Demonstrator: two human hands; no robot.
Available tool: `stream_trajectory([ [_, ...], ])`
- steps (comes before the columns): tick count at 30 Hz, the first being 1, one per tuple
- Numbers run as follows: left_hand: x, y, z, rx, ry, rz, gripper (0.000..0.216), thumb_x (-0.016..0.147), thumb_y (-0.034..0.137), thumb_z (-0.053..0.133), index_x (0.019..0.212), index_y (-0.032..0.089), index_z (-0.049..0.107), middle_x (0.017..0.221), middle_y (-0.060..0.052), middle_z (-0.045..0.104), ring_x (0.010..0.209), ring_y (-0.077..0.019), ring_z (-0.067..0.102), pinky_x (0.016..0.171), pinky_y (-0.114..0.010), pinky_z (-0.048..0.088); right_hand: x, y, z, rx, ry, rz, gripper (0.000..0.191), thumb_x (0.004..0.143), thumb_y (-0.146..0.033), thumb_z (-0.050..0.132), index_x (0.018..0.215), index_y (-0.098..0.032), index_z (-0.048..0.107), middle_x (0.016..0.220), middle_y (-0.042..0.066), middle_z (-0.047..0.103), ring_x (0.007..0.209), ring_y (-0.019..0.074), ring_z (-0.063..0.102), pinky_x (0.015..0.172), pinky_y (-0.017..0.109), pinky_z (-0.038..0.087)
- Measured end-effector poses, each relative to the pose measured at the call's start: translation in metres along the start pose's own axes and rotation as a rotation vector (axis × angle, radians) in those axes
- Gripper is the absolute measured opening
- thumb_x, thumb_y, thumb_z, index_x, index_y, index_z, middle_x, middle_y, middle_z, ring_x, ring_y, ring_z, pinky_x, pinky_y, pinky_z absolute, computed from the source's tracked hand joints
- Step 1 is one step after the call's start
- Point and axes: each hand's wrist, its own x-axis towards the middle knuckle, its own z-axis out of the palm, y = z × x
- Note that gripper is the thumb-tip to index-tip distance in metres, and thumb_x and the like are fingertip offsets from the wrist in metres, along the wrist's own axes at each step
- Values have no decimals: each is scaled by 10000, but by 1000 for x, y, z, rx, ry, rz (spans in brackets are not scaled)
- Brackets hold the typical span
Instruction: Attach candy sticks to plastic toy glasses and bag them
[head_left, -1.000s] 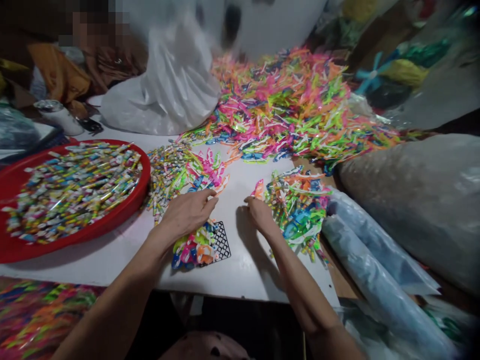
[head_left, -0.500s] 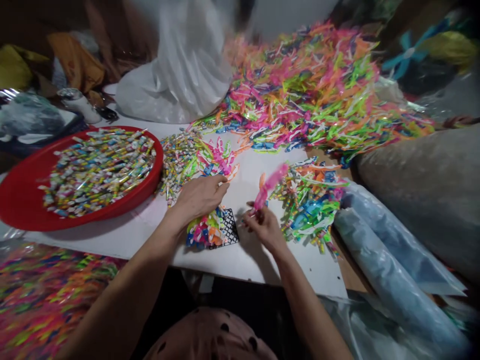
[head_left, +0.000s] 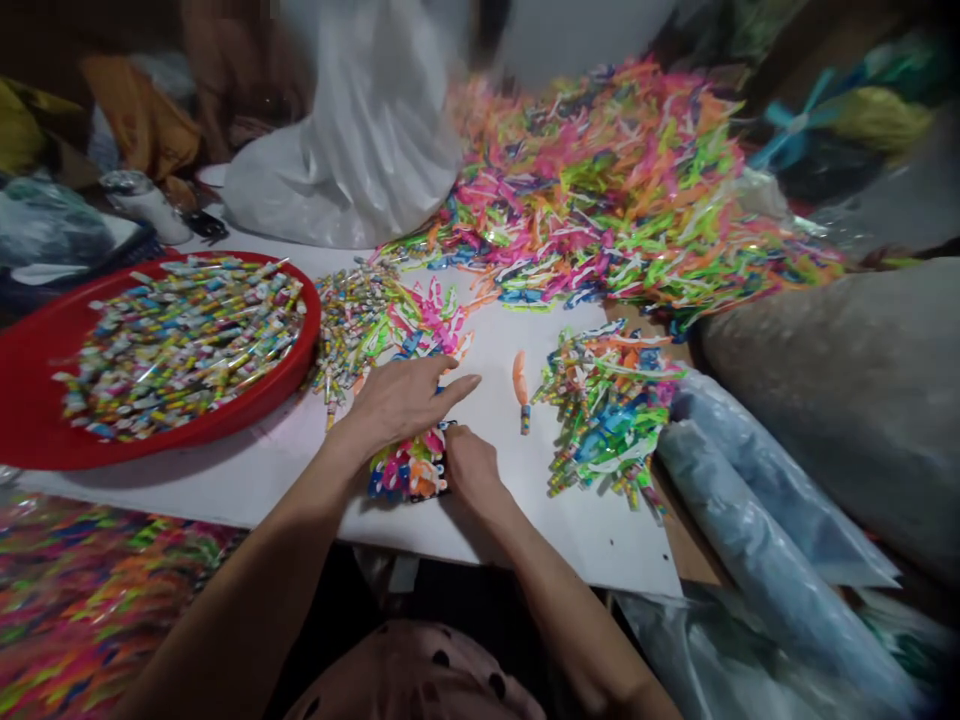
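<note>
My left hand point(head_left: 401, 400) is spread palm down over a cluster of bright plastic pieces point(head_left: 405, 470), its thumb and forefinger stretched to the right. These pieces stand packed on a small black-and-white patterned plate, now mostly covered. My right hand point(head_left: 474, 465) is curled at the plate's right side. Its fingertips are hidden, so what they hold cannot be made out. Just right of it lies a single orange-topped piece point(head_left: 520, 378) with a printed, tube-like end. Behind my left hand are more pink, green and blue pieces point(head_left: 431, 320).
A red basin point(head_left: 187, 440) full of printed tubes stands left, with loose tubes point(head_left: 352, 310) beside it. Finished-looking pieces point(head_left: 611, 410) lie right. A large colourful heap point(head_left: 600, 190), white sack point(head_left: 337, 180) and rolled plastic point(head_left: 757, 540) surround the white board point(head_left: 555, 540).
My right hand has moved left and down to the plate; the pink piece it held no longer shows. My left hand's thumb has stretched out further. The view has shifted slightly.
</note>
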Motion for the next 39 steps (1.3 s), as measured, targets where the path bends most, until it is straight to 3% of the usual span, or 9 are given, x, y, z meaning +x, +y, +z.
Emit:
stream_trajectory([
  [3, 2, -2, 0, 6, -14, -8, 610, 877, 648, 343, 1260, 236, 578, 1102, -79, 700, 1032, -327, 631, 871, -442, 476, 3, 20, -13, 117, -63, -139, 188, 893, -194, 496, 1046, -159, 600, 1001, 101, 667, 900, 201, 633, 742, 267, 448],
  [5, 2, -4, 0, 19, -14, -10, 561, 881, 598, 376, 1257, 234, 577, 1129, -77, 692, 1043, -321, 627, 881, -441, 475, 3, 47, -24, 200, -6, -135, 219, 895, -220, 515, 1092, -166, 595, 1018, 87, 668, 931, 188, 625, 779, 255, 441],
  [8, 2, -4, 0, 47, -5, -26, 516, 896, 546, 369, 1251, 238, 583, 1153, -76, 684, 1061, -316, 622, 900, -449, 469, 3, 81, -40, 102, 217, 192, 337, 910, -207, 472, 1234, -124, 516, 1045, 139, 651, 929, 219, 622, 780, 293, 436],
  [11, 2, -2, -1, 57, -18, -60, 510, 900, 538, 358, 1253, 247, 584, 1120, -79, 697, 1046, -321, 628, 882, -457, 477, 10, 91, -45, 61, 263, 367, 307, 888, -174, 455, 1172, -106, 550, 1006, 161, 650, 877, 235, 621, 740, 310, 429],
  [17, 2, -4, 0, 57, 8, -40, 503, 903, 532, 357, 1230, 236, 599, 1145, -75, 688, 1054, -308, 622, 896, -432, 473, 4, 72, -14, 608, 295, -18, 366, 828, -311, 534, 1134, -122, 600, 755, 28, 637, 648, 160, 571, 614, 257, 437],
  [23, 2, -6, 3, 65, 24, -38, 485, 900, 520, 363, 1200, 232, 613, 1105, -79, 697, 1011, -300, 634, 867, -435, 478, -29, 53, 30, 395, 330, -175, 243, 818, -158, 522, 1004, -211, 670, 1067, 87, 631, 946, 218, 583, 830, 343, 463],
  [27, 1, -6, 4, 60, 39, -32, 474, 902, 512, 370, 1191, 228, 616, 1100, -84, 697, 1015, -301, 634, 864, -431, 476, -25, 43, 31, 310, 272, -164, 261, 860, -145, 493, 1067, -190, 644, 1080, 102, 632, 969, 215, 586, 846, 328, 455],
  [34, -5, 3, -1, -30, -6, 43, 618, 868, 674, 342, 1261, 259, 577, 1123, -58, 692, 1043, -302, 631, 889, -422, 465, -12, 3, 8, 16, -30, 3, 252, 850, -119, 468, 1065, -124, 599, 949, 132, 686, 823, 238, 648, 683, 302, 435],
  [39, -5, 2, 0, -10, -24, 32, 609, 825, 644, 449, 1280, 253, 562, 1112, -62, 694, 1039, -306, 631, 888, -419, 463, -5, 34, -13, 158, -133, -242, 190, 855, -237, 551, 1021, -163, 607, 932, 66, 683, 793, 179, 619, 649, 248, 398],
])
